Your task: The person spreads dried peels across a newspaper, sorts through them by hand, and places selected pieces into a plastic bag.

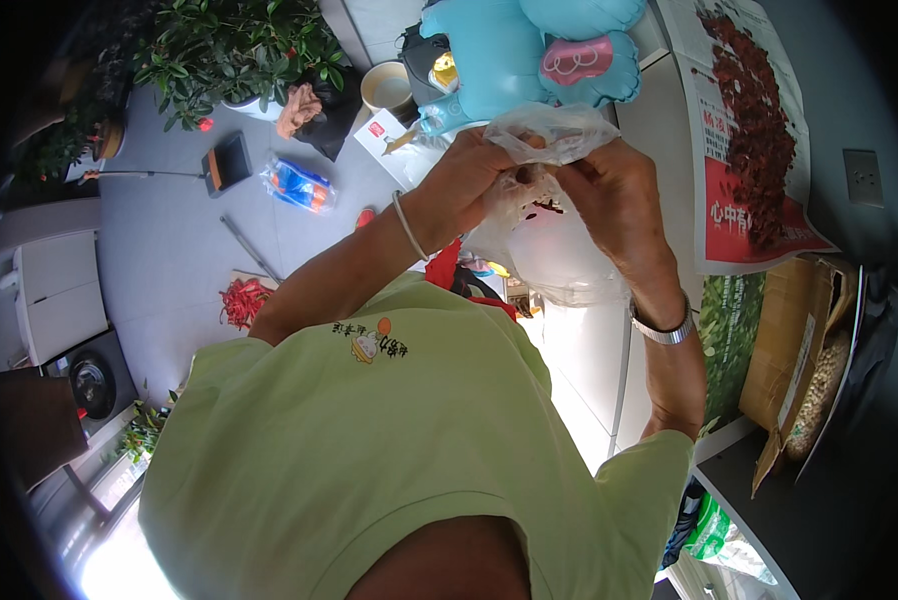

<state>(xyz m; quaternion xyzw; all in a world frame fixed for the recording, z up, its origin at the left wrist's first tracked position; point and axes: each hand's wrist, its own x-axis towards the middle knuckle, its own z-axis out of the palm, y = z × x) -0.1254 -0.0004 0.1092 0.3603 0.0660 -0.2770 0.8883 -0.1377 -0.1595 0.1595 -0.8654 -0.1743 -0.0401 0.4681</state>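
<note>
A clear plastic bag point(561, 247) hangs between my hands in front of my chest, with small dark red pieces, seemingly dried chili, visible through it near the top. My left hand point(468, 176) grips the gathered upper part of the bag, and a bracelet circles that wrist. On the other side my right hand point(618, 199) pinches the bag with thumb and fingers, a metal watch band at its wrist. Folds of plastic hide some fingertips. Dried red chili pieces point(756, 127) lie spread over a newspaper point(726, 259) on the right.
A cardboard box point(783, 345) of pale material stands below the newspaper. Ahead are a light blue inflatable point(486, 60) and a bucket point(387, 86). Leftward on the floor lie red chilies point(245, 302), a dustpan point(226, 163) and a plastic-wrapped package point(299, 186), near a potted plant point(258, 64).
</note>
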